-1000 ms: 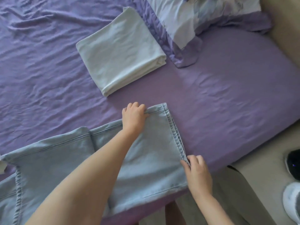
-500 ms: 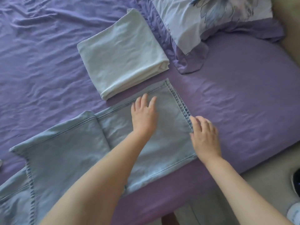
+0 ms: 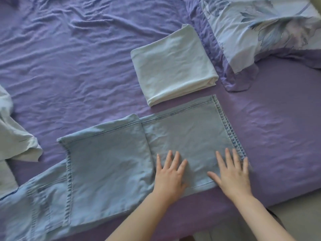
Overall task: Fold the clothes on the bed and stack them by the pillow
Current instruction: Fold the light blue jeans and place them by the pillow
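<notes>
Light blue jeans (image 3: 107, 162) lie flat across the near part of the purple bed (image 3: 78, 66), their leg ends folded over toward the right. My left hand (image 3: 169, 173) presses flat on the folded leg, fingers spread. Beside it my right hand (image 3: 232, 173) lies flat near the frayed hem, fingers straight. Just beyond the jeans sits a folded pale blue garment (image 3: 173, 70), right by the floral pillow (image 3: 260, 26) at the top right.
A crumpled pale garment (image 3: 15, 136) lies at the left edge of the bed. The bed's near edge runs below my forearms, with beige floor (image 3: 298, 218) at the lower right.
Both hands let go of the hem they were gripping, slid back toward me and now lie flat on the jeans. The leg end has been laid further up the bed.
</notes>
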`<state>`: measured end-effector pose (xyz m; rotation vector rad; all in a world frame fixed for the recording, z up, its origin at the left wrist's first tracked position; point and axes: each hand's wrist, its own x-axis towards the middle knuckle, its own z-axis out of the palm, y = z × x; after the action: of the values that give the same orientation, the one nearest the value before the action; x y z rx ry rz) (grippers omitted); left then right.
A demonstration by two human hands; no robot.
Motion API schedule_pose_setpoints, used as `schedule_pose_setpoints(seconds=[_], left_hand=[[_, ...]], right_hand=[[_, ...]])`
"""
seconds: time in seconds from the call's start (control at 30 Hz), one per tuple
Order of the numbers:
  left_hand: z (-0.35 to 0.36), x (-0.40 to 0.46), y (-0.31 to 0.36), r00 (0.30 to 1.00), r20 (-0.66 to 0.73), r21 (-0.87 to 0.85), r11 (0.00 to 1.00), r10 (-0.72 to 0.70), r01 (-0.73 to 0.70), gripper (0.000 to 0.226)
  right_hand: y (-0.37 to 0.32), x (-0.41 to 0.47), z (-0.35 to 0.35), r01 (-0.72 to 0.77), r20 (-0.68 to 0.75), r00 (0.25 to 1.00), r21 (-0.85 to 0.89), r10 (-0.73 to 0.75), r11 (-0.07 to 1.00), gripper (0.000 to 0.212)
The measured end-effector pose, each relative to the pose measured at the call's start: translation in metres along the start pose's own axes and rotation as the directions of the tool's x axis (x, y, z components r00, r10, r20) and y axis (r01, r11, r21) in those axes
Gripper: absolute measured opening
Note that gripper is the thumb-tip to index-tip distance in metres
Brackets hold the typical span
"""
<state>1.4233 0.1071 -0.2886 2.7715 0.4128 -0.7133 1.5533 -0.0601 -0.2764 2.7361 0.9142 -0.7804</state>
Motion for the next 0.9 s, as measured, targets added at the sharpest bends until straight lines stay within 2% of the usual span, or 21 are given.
schedule_pose_setpoints(seconds=[0.13,0.2,0.23,0.3,0.43,0.57,0.67,0.73,0.77,0.8,0.83,0.9], left_hand=[[-0.021,-0.030,-0.043,0.981,-0.153,-0.064,0.992,-0.117,0.108,0.060],[-0.023,-0.048,-0.075,0.962,-0.241,-0.089,0.990,-0.124,0.105,0.051],[-0.021,-0.056,-0.092,0.962,-0.244,-0.150,0.985,-0.125,0.090,0.049],[-0.015,-0.073,-0.124,0.970,-0.187,-0.244,0.964,-0.155,0.106,0.051],[0.010,-0.114,-0.179,0.927,-0.087,-0.202,0.918,-0.365,0.342,0.060],[0.038,-0.163,-0.218,0.804,0.020,-0.231,0.779,-0.595,0.582,0.066],[0.048,-0.185,-0.226,0.751,0.061,-0.321,0.699,-0.658,0.639,0.074],[0.048,-0.190,-0.227,0.739,0.017,-0.406,0.671,-0.673,0.620,0.077],[0.045,-0.190,-0.228,0.724,-0.003,-0.506,0.626,-0.689,0.594,0.078],[0.041,-0.190,-0.229,0.695,0.005,-0.642,0.531,-0.719,0.553,0.079],[0.035,-0.190,-0.231,0.656,0.049,-0.767,0.393,-0.753,0.508,0.078],[0.020,-0.186,-0.237,0.592,0.211,-0.906,0.071,-0.778,0.417,0.066]], right_hand=[[-0.073,-0.012,-0.014,0.167,-0.096,0.982,0.049,-0.162,0.985,0.085],[-0.118,-0.017,-0.016,0.275,-0.119,0.957,0.086,-0.264,0.958,0.072],[-0.140,-0.019,-0.014,0.321,-0.153,0.940,0.090,-0.305,0.943,0.064],[-0.181,-0.025,-0.008,0.382,-0.228,0.908,0.101,-0.352,0.919,0.059],[-0.242,-0.037,0.007,0.446,-0.239,0.876,0.072,-0.419,0.892,0.069],[-0.284,-0.048,0.027,0.509,-0.164,0.850,0.005,-0.502,0.861,0.069],[-0.307,-0.057,0.039,0.486,-0.066,0.872,-0.004,-0.485,0.874,0.070],[-0.321,-0.062,0.042,0.466,-0.037,0.885,0.057,-0.465,0.883,0.065],[-0.329,-0.064,0.042,0.466,-0.032,0.884,0.110,-0.466,0.878,0.061],[-0.336,-0.065,0.044,0.472,-0.031,0.880,0.182,-0.475,0.863,0.059],[-0.343,-0.066,0.044,0.467,-0.023,0.877,0.281,-0.480,0.838,0.058],[-0.358,-0.068,0.041,0.409,-0.030,0.887,0.517,-0.462,0.752,0.057]])
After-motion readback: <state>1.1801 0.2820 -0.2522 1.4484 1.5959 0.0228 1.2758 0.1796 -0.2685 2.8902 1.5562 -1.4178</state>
